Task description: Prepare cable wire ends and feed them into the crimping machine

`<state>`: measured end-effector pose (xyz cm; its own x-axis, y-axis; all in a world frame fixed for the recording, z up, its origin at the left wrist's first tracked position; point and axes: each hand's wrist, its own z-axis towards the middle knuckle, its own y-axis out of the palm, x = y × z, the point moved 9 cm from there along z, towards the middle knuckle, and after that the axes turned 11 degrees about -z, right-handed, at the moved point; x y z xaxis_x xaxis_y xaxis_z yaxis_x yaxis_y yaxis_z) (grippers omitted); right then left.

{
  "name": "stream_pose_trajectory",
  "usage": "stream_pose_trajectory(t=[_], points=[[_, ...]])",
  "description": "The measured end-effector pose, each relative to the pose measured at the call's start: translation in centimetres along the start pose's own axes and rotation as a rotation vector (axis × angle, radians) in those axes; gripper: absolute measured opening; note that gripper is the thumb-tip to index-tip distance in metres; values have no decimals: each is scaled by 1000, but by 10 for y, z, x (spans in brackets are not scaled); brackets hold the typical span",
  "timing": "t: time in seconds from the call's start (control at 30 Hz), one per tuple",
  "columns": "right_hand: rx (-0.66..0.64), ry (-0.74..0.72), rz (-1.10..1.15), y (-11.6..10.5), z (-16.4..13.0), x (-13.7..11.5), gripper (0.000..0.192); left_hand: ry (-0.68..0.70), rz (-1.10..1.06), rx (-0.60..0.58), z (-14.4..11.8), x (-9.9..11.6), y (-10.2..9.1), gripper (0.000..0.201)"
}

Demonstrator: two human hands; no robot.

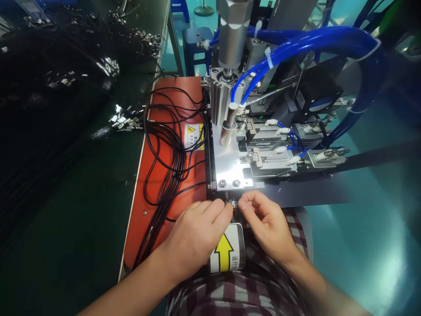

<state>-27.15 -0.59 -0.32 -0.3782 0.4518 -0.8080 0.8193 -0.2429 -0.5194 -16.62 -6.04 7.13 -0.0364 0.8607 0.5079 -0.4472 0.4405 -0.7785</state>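
At the near edge of the metal machine, thin coloured wires (234,204) stick up between my two hands. My left hand (200,228) is closed, its fingers curled over and pinching beside the wires; the cable they belong to is mostly hidden. On the other side, my right hand (265,219) is closed with thumb and forefinger pressed together at the wire tips. Below the hands a white label with a yellow arrow (224,252) faces up. Several black cables (174,162) lie looped on the red-orange surface (138,228) left of the machine.
The machine's steel plate (226,162) stands just beyond my hands, with an upright cylinder (233,44) above. Thick blue air hoses (329,41) arch to the right. A dark table at left carries piles of cables with metal connectors (126,118). A blue stool (197,48) stands behind.
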Motion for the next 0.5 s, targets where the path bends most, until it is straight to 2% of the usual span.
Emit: stream_pose_trajectory(t=[0.5], points=[[-42,94,15,4,-4,3,35,-14,-12,-17,1,2,0,18]])
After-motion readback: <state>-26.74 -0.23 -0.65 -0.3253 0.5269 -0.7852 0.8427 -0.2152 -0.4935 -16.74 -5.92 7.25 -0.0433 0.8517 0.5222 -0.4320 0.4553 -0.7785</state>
